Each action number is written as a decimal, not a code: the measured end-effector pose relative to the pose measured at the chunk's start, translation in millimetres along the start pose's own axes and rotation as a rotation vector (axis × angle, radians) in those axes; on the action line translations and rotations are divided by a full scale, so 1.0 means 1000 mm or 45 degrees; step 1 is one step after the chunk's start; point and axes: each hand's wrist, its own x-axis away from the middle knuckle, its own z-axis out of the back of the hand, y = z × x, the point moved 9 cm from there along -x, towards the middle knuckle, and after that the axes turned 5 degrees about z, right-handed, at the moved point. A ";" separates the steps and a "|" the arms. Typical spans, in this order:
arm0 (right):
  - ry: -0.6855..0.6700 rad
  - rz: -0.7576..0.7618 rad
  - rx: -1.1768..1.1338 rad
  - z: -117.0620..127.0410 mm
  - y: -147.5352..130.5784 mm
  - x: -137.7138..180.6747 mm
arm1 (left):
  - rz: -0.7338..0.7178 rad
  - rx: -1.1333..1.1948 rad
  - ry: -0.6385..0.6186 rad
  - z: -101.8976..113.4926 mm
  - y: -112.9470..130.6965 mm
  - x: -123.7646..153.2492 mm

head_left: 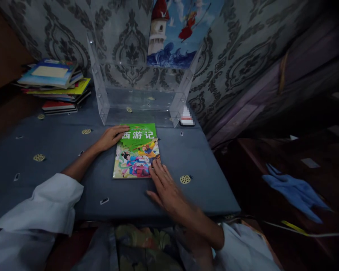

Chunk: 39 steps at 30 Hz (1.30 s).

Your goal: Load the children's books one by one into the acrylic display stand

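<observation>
A picture book [138, 148] with a green and colourful cover and large white characters lies closed and flat on the table. At its upper left edge rests my left hand [111, 137], open, with the fingertips on the cover. My right hand [168, 190] is open too, its fingers stretched over the book's lower right corner and its thumb apart, over the tablecloth. Neither hand grips the book. Just beyond the book stands a clear acrylic rack [139, 99], its front base near the book's top edge.
A stack of books [55, 84] sits at the back left of the blue patterned tablecloth [59, 150]. Beside the rack's right foot lies a phone-like object [187, 117], partly blurred out. A castle picture [172, 37] shows behind the rack. Off the table's right, a blue cloth [295, 190] lies on a dark surface.
</observation>
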 end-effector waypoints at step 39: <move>-0.136 0.436 0.013 0.006 -0.127 -0.047 | 0.234 -1.022 -0.331 -0.070 0.143 0.007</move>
